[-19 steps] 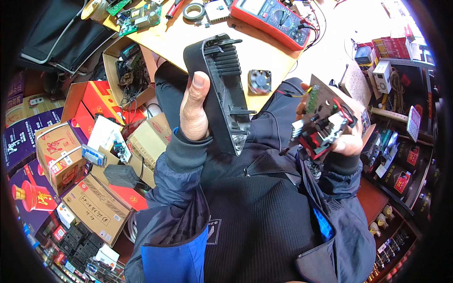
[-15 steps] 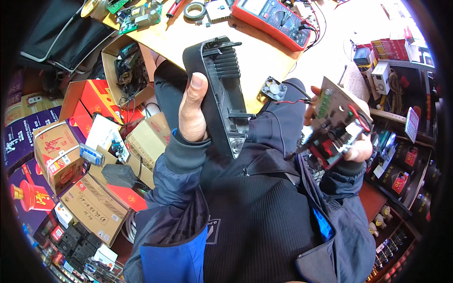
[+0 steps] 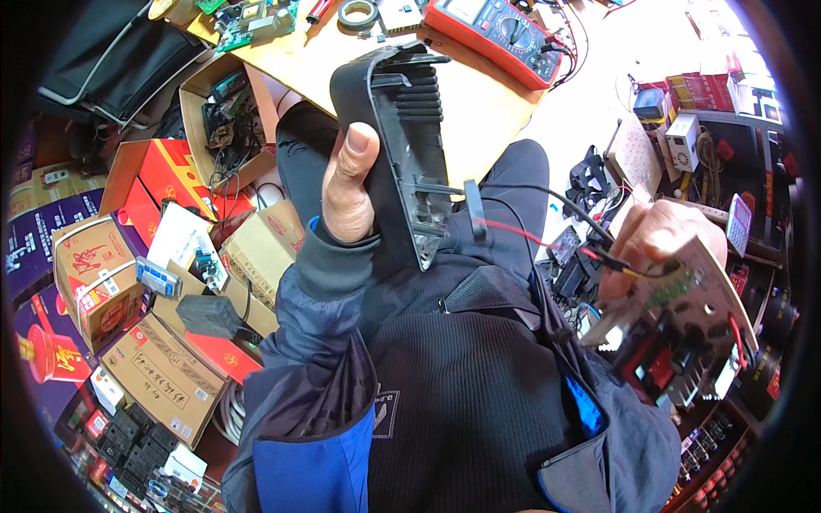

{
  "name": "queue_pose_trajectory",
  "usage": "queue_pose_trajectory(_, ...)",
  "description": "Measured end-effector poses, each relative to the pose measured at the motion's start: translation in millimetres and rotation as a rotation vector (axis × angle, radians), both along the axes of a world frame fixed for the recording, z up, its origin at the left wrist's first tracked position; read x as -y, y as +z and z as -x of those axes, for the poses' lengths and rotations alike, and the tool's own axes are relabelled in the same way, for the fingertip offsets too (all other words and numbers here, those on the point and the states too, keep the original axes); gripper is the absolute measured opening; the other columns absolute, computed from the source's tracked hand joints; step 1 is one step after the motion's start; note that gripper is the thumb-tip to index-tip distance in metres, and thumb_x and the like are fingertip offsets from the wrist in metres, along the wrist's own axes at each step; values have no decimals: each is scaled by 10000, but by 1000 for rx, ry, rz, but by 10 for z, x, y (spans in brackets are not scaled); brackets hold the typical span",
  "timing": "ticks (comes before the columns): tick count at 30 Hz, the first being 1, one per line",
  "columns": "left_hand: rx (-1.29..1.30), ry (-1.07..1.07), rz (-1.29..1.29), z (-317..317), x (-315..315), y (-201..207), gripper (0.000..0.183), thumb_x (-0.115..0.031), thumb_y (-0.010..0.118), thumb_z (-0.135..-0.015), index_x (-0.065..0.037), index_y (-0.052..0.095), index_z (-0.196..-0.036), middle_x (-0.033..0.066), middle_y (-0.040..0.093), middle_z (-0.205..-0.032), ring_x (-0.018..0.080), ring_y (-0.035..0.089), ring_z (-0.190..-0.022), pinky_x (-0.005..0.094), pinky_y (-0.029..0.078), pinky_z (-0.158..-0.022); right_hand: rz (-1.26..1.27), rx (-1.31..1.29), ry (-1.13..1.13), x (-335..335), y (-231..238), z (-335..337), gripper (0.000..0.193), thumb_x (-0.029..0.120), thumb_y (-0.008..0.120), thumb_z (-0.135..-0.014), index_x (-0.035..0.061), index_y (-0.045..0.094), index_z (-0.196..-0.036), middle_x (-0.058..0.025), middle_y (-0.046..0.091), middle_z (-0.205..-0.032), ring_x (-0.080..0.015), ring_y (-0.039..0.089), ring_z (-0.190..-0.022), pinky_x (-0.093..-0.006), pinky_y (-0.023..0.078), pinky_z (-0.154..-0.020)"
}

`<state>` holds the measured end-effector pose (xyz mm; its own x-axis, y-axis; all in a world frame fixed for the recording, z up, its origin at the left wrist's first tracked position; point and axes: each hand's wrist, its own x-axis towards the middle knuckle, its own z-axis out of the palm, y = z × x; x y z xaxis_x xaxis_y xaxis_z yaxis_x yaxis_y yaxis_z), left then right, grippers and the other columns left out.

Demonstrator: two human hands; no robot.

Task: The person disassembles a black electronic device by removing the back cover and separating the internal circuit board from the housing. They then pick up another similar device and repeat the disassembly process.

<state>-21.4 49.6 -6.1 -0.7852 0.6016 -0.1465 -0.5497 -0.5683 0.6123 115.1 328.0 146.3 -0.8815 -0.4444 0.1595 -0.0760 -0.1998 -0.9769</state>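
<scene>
My left hand (image 3: 349, 192) is closed round the side of a black plastic casing half (image 3: 355, 94), its thumb on the outer wall. The casing stands on end, with slotted ribs and thin posts showing on its inner side. Off to the right, my right hand (image 3: 671, 231) grips a brown circuit board (image 3: 714, 286) by its upper edge, the fingers partly hidden and blurred. Dark heat sinks and components hang from the board's underside. A small cooling fan (image 3: 475, 210), seen edge-on beside the casing's lower post, is joined to the board by red and black wires.
The wooden bench (image 3: 487, 111) ahead carries a red multimeter (image 3: 496, 38), a roll of tape (image 3: 357, 14) and a green circuit board (image 3: 256, 30). Cardboard boxes (image 3: 162, 376) crowd my left. Shelves with parts and a white power unit (image 3: 682, 141) stand at the right.
My right hand has swung the circuit board right and toward me, turning it. The fan has shifted nearer the casing and now shows edge-on. The left hand has barely moved.
</scene>
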Motion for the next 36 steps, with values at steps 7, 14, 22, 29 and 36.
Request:
queue_pose_trajectory(7,176,-58,-243,-170,-233,-89,824,-643,666,-973,-9,538,-1483,202,649,-1418,336,678,-1238,498,569,-1058,-161,1139,-633,356,295,-153,596,293,802,-939,-174,650,-1275,-249,748,-944,-293,782,-807,-353,637,-638)
queue_pose_trajectory(14,242,-272,-366,-294,-541,-109,1106,-817,579,-906,-15,337,-1628,293,519,-1532,467,575,-1369,625,495,-1134,404,414,-718,553,-294,-640,1121,228,993,-644,-168,412,-1516,-502,430,-1448,-487,674,-1185,-538,607,-966)
queue_pose_trajectory(22,467,-443,-676,-318,-692,-301,1132,-894,401,-928,-24,309,-1646,310,460,-1569,462,568,-1371,637,493,-1126,300,461,-731,506,-200,-611,1035,320,953,-690,-136,465,-1481,-414,509,-1418,-418,689,-1157,-509,593,-967)
queue_pose_trajectory(29,279,-297,-583,-366,-683,-124,936,-764,481,-997,-21,444,-1564,230,604,-1455,359,638,-1300,530,545,-1089,-164,509,-800,489,-272,-507,811,186,870,-761,-97,552,-1452,-139,713,-1224,-178,727,-1002,-296,589,-844)
queue_pose_trajectory(36,268,-319,-412,-499,-528,140,753,-579,707,-978,-2,557,-1438,138,715,-1242,235,731,-1076,375,618,-946,-252,505,-850,490,-346,-510,795,87,851,-780,-79,536,-1490,-147,687,-1258,-183,710,-973,-292,585,-810)
